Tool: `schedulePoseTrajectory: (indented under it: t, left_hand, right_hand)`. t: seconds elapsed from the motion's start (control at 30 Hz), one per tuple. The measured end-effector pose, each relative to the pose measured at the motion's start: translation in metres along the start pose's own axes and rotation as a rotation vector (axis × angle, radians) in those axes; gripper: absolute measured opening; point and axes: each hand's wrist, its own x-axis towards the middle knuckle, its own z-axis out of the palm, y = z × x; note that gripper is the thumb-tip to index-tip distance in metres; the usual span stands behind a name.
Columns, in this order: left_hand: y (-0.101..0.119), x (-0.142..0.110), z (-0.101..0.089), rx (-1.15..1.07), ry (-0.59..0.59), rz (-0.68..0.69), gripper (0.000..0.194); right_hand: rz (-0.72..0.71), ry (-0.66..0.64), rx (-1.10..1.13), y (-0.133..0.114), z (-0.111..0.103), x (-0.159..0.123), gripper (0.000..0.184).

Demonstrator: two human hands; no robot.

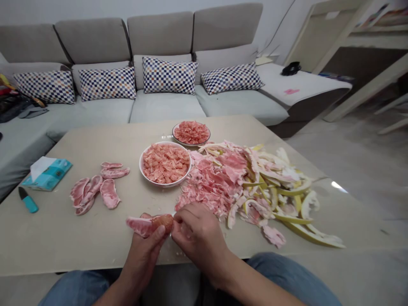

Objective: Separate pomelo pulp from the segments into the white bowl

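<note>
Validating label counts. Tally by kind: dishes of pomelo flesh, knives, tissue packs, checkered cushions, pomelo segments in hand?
Dishes of pomelo flesh: 2 (white bowl, dark-rimmed dish)
Teal-handled knife: 1
Tissue pack: 1
Checkered cushions: 4
Pomelo segment in left hand: 1
Total: 9

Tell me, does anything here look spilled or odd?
Peel sprawls directly on the table, uncontained, which looks messy. A pink patch also stands out on the white sofa end; what it is, I can't tell.
</note>
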Motion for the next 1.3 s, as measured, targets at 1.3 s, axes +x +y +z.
schedulePoseTrajectory:
  t: [1.3]
  left_hand:
    - [0.016,0.007,-0.014,0.684,-0.209,0.206,0.051]
  right_hand:
    - [-0.107,-0.379,0.152,0.01,-0.019,0.002,0.013]
